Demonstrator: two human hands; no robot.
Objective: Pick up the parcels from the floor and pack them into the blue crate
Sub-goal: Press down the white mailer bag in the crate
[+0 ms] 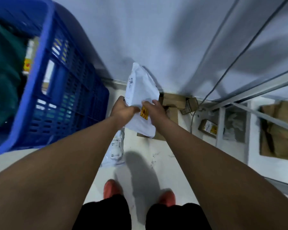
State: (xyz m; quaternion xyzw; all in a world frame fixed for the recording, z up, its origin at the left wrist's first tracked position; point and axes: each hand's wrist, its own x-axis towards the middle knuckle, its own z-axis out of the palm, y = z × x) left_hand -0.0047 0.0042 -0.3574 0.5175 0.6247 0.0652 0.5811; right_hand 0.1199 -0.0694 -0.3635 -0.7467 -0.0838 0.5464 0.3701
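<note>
While left hand (123,109) and right hand (154,111) grip a white parcel (140,85), cardboard boxes (174,100) lie beneath it.

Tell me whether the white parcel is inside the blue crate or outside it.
Outside. The left hand and right hand hold the white parcel beside the blue crate.

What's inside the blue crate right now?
A dark green bundle fills much of the blue crate, beside a pale parcel with a yellow sticker. Whatever lies beneath them is covered.
</note>
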